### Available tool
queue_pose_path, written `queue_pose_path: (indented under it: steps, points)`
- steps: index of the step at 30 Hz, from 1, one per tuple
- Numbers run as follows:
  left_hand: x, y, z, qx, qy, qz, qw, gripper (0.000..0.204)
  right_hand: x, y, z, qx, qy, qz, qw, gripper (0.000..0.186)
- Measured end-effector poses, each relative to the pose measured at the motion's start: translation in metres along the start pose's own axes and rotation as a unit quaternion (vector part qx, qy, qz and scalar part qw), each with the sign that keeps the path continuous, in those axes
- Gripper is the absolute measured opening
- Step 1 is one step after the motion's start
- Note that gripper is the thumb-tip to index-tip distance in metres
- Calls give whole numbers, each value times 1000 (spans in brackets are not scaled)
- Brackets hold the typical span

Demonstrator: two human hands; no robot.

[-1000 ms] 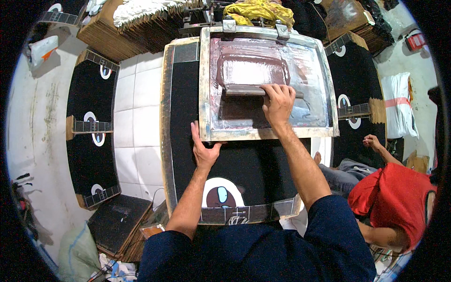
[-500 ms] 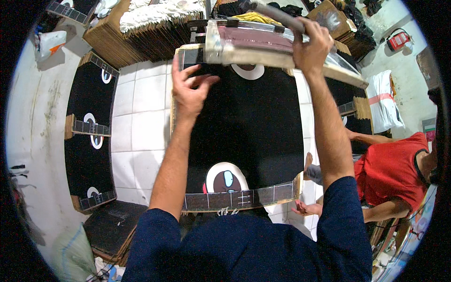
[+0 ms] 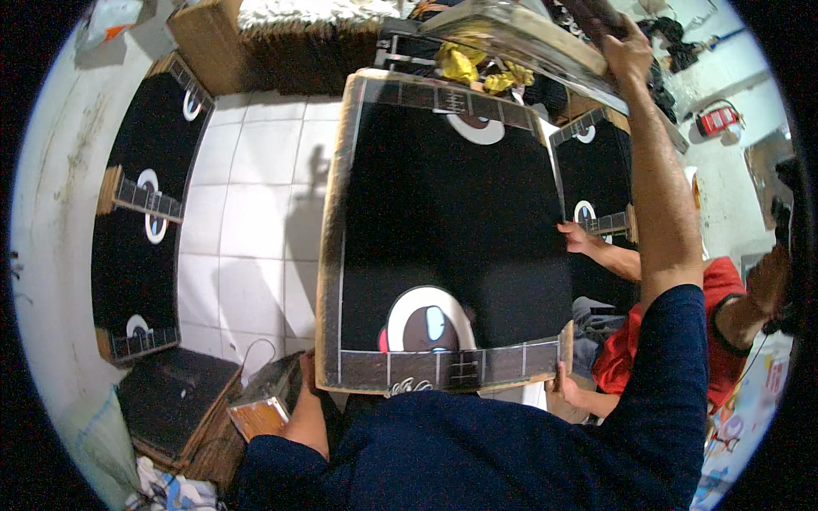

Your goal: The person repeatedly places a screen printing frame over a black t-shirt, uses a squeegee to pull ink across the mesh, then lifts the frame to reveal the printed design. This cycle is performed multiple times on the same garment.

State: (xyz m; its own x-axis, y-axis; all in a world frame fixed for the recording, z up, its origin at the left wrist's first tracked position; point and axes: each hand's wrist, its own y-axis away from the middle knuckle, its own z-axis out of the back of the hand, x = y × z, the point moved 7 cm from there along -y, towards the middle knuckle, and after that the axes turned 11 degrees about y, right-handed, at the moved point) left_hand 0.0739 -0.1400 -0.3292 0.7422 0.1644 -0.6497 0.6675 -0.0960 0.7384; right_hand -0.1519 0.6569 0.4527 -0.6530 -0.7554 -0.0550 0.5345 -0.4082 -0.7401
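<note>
A wooden board (image 3: pixel 332 230) covered with black fabric (image 3: pixel 452 204) lies before me, printed with round white, brown and blue motifs and crossed by dark strips at both ends. At its near left corner my left hand (image 3: pixel 310 371) is closed on the edge, its fingers partly hidden by the board. At the upper right my right hand (image 3: pixel 630 56) is wrapped round a dark squeegee bar (image 3: pixel 592 19), against the raised printing screen (image 3: pixel 520 34). A co-worker's two hands (image 3: pixel 581 239) are on the board's right edge.
Similar black printed boards stand along the left wall (image 3: pixel 141 272) and at the right (image 3: pixel 596 170). A stack of boards (image 3: pixel 315 55) is at the back, with yellow cloth (image 3: pixel 460 64) beside it. The co-worker in red (image 3: pixel 613 349) is close on my right. A red extinguisher (image 3: pixel 717 119) stands farther off.
The screen has risen off the board's far end, and my right hand has moved up and right. My left hand has dropped from the far left corner to the near left one. The co-worker's hands have come onto the board.
</note>
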Motion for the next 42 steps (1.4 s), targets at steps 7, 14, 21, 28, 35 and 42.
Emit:
queue_pose_path:
  steps: [7, 14, 21, 28, 35, 42]
  points:
    - [-14, 60, 3, -228, -187, -200, 934, 32, -15, -22, -22, 44, -53, 28, 997, 53]
    - [-61, 107, 0, -229, -385, -140, 883, 24, -39, -42, -38, 67, -54, -22, 996, 62]
    - [-227, 129, -90, -224, -323, -333, 857, 22, -23, -39, -28, 39, -23, -2, 999, 56]
    - [-435, 178, -204, -261, -226, -617, 708, 27, -25, -41, -37, 17, -29, 3, 999, 58]
    - [-492, 339, -280, -213, -200, -682, 671, 12, 4, -29, -5, -48, -64, 55, 995, 46]
    - [-384, 457, -395, -50, -431, -763, 479, 22, 22, -14, 45, -26, -154, -37, 987, 39]
